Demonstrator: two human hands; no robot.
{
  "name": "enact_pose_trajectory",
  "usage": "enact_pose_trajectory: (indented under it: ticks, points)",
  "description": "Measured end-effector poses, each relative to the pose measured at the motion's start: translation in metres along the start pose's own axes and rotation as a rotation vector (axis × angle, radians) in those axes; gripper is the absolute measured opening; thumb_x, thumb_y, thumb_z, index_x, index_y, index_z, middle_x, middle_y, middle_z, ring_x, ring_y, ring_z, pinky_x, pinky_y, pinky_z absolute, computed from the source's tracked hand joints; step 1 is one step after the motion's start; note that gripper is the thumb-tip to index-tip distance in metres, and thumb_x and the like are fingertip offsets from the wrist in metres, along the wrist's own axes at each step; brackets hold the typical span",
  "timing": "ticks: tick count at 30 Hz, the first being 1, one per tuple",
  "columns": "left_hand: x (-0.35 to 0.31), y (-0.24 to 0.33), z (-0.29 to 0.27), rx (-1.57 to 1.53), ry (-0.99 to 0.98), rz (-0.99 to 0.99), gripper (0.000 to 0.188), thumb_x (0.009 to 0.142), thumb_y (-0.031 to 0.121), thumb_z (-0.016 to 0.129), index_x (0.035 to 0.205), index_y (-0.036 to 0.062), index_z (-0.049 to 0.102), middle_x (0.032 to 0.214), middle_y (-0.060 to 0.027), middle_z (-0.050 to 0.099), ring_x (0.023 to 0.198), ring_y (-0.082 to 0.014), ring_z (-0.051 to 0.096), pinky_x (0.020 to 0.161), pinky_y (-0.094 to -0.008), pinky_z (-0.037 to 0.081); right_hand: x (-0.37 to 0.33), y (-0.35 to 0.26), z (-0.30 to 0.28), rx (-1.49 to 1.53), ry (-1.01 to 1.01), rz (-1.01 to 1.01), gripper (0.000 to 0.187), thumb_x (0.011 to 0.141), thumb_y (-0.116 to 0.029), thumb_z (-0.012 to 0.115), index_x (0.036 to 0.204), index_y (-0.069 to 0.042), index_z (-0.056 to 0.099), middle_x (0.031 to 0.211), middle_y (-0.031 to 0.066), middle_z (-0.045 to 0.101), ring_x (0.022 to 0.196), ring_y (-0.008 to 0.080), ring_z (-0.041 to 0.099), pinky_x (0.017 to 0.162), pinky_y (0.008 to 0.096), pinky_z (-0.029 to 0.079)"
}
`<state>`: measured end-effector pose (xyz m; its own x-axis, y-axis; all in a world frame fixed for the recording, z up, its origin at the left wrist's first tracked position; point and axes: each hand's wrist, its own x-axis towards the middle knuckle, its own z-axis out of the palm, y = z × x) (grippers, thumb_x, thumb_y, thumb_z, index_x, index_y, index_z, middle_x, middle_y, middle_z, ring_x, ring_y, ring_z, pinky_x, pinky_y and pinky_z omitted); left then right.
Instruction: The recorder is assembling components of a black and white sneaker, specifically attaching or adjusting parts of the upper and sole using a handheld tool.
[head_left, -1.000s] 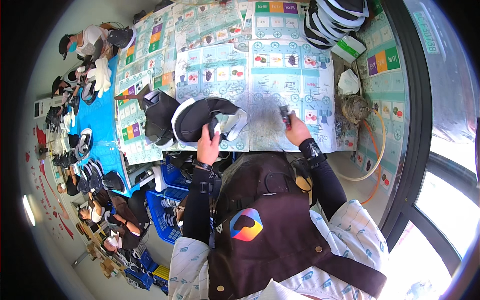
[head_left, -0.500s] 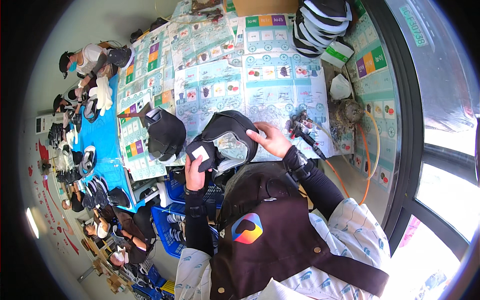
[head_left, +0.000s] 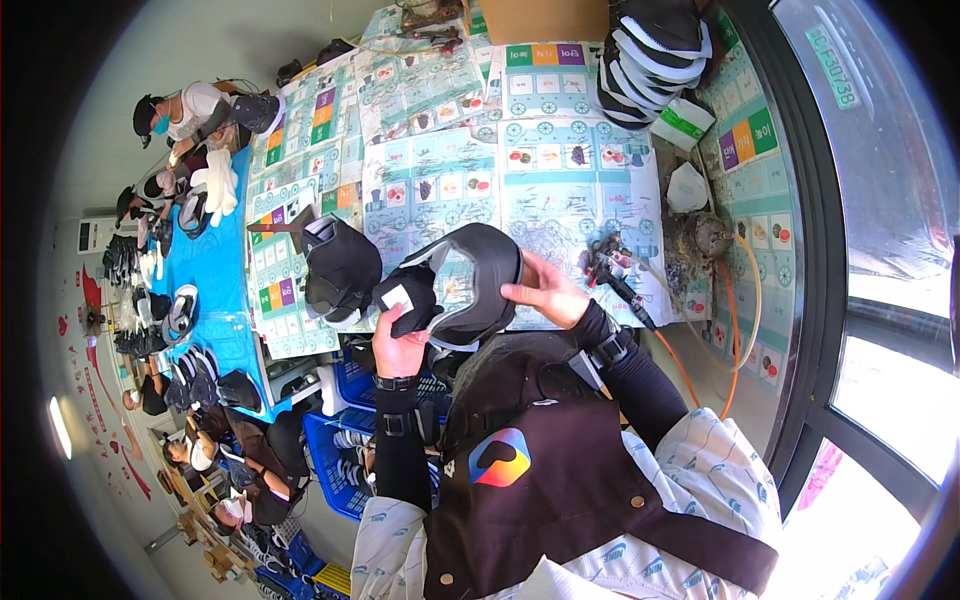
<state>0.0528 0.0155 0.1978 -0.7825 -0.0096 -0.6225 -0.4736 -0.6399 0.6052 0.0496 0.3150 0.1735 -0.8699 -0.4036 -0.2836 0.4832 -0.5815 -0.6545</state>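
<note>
Between my hands, over the near edge of the table, is a black fabric piece bent into a loop, with a pale inner lining and a wide opening. Its exact kind is unclear. My left hand pinches its dark textured left end, beside a small white patch. On the other side, my right hand grips the curved right edge, thumb over the rim and fingers partly hidden behind it. A similar black piece stands on the table just left of the held one.
A spray gun with hoses lies to the right. Black pieces with white edges are stacked at the far right, near a cardboard box. Blue crates stand below the table. Other people work along a blue table at left.
My right hand has shifted its grip, its thumb now lower on the rim. The held black fabric piece has turned slightly, showing its opening more. The whole view has shifted a little.
</note>
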Motion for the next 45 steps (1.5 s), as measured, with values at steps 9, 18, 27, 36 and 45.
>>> enact_pose_trajectory:
  ticks: [9,18,27,36,45]
  points:
    - [0.016,0.014,0.008,-0.017,-0.033,-0.086,0.016,0.095,0.018,0.059,0.088,0.004,0.057,0.071,-0.0075,0.057,0.061,-0.021,0.053,0.061,-0.0328,0.045,-0.021,0.057,-0.137,-1.7,0.517,0.015,0.076,0.073,-0.017,0.082,0.138,-0.001,0.046,0.129,0.024,0.053,0.124,0.0426,0.05,0.105,0.05,0.044]
    - [0.078,-0.002,-0.014,0.076,0.079,-0.126,0.021,0.095,0.025,0.061,0.087,0.0057,0.057,0.073,-0.0077,0.06,0.07,-0.0216,0.061,0.066,-0.0342,0.05,-0.053,0.081,-0.225,-1.915,0.576,-0.005,0.058,0.078,-0.003,0.066,0.132,0.003,0.048,0.131,0.0242,0.049,0.124,0.0445,0.048,0.106,0.0478,0.044]
    - [0.116,-0.024,-0.02,0.164,0.196,-0.113,0.025,0.094,0.028,0.061,0.085,0.0053,0.06,0.072,-0.008,0.062,0.067,-0.0221,0.062,0.064,-0.0353,0.052,-0.047,-0.012,-0.083,-0.579,0.386,-0.1,0.031,0.078,0.001,0.061,0.108,-0.004,0.065,0.086,0.0062,0.072,0.067,0.0117,0.063,0.058,0.0316,0.05]
    - [0.129,-0.036,-0.012,0.236,0.161,-0.135,0.022,0.095,0.026,0.061,0.09,0.0036,0.059,0.075,-0.0094,0.06,0.07,-0.0235,0.061,0.066,-0.0366,0.053,-0.03,-0.019,-0.038,-1.03,0.277,-0.326,0.02,0.079,-0.008,0.065,0.098,-0.003,0.061,0.07,0.0174,0.059,0.067,0.0373,0.062,0.063,0.0421,0.048]
    - [0.127,-0.038,-0.007,0.232,0.137,-0.157,0.022,0.094,0.025,0.062,0.091,0.0033,0.058,0.075,-0.0091,0.06,0.069,-0.0223,0.06,0.065,-0.0354,0.053,-0.043,-0.026,-0.05,-1.117,0.28,-0.297,0.023,0.077,-0.007,0.063,0.1,-0.004,0.062,0.07,0.0186,0.057,0.063,0.038,0.061,0.06,0.0432,0.047]
